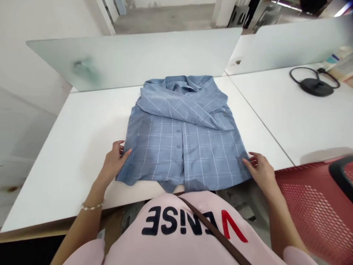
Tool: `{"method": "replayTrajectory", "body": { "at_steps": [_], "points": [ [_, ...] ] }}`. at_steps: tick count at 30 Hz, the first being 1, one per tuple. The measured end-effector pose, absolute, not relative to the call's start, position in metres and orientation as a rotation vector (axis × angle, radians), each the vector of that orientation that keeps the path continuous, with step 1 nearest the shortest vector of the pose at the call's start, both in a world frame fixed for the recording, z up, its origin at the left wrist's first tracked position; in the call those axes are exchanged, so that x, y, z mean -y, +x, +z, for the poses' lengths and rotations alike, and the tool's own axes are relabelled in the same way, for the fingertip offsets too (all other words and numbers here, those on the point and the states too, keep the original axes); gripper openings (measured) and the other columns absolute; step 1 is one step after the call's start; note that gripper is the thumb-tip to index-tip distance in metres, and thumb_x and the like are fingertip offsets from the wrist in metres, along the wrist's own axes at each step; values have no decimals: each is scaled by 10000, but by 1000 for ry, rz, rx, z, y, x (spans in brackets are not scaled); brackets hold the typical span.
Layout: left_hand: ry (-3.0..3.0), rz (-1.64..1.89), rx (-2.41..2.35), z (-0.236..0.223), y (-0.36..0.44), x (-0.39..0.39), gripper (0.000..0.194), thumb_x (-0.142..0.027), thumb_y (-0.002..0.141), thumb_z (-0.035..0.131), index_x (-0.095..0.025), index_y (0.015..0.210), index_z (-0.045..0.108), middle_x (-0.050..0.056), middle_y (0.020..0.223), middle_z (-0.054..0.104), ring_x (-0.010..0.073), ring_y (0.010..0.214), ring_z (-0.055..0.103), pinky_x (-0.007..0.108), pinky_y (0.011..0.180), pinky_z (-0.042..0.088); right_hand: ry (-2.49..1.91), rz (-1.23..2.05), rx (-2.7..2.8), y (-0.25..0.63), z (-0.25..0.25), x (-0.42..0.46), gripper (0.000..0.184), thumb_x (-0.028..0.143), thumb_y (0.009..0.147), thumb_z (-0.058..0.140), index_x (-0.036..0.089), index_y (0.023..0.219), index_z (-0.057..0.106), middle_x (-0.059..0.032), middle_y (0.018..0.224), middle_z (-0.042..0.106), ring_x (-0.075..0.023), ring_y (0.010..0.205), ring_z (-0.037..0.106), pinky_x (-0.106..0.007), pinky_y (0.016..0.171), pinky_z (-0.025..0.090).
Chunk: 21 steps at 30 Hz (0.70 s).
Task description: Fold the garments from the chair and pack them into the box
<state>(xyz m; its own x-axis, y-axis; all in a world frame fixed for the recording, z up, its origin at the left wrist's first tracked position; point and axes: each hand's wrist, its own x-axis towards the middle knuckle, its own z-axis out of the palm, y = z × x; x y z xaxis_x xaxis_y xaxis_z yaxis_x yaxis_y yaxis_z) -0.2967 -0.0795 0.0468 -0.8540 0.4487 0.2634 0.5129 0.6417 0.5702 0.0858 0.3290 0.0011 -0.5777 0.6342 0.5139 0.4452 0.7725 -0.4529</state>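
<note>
A blue shirt (162,147) with thin white checks lies front up on the white table, collar (182,82) towards the back. Its sleeves (176,105) are folded across the chest, and two buttons show on the placket below them. At the shirt's left side edge, my left hand (116,156) grips the cloth with the thumb on top and the fingers curled at the edge. My right hand (257,167) holds the opposite side edge near the hem in the same way. The hem reaches over the table's front edge.
A frosted glass divider (132,59) stands along the back of the white table (77,147). On the adjoining table to the right is a black round device with a cable (317,87). A red mesh chair (309,206) stands close by my right arm.
</note>
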Motion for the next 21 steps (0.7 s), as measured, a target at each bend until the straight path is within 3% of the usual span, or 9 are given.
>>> {"method": "replayTrajectory", "body": {
  "at_steps": [5,8,10,14,19,21],
  "points": [
    [-805,-1473,2629,35,-241,68,575,-481,848,603,-229,1330,418,94,1071,664,264,965,673,428,865,541,-958,356,2317,90,-8,-347,421,408,882,502,197,1230,608,-104,898,673,-269,786,651,-412,726,522],
    [-842,-1894,2577,32,-213,58,600,-478,846,611,-237,1354,402,98,1097,664,249,978,680,395,839,565,-1098,292,2188,102,10,-381,413,413,876,468,200,1195,621,-129,890,666,-295,786,642,-466,764,503],
    [-878,-1997,2598,30,-202,56,593,-476,853,611,-244,1362,414,96,1103,667,252,1004,679,390,838,572,-1118,231,2148,113,24,-400,431,441,902,430,201,1215,603,-170,956,658,-336,877,636,-517,821,484],
    [-930,-1627,2660,19,-201,66,489,-486,848,619,-246,1261,515,97,1219,631,285,1131,630,440,936,540,-921,120,2214,103,44,-412,400,462,916,435,217,1184,603,-195,1066,623,-376,991,609,-555,879,472],
    [-766,-1219,2552,20,-205,69,430,-443,904,542,-258,1291,509,93,1141,587,250,872,670,448,782,582,-658,178,2384,26,51,-402,335,404,883,570,223,1162,610,-160,1134,606,-307,1027,604,-477,914,509],
    [-833,-1161,2385,33,-202,60,381,-420,921,520,-235,1254,536,122,1172,563,285,1009,646,487,882,565,-646,155,2421,-6,58,-401,359,349,848,626,192,1170,601,-195,1239,562,-346,1136,547,-529,938,480]
  ]
}}
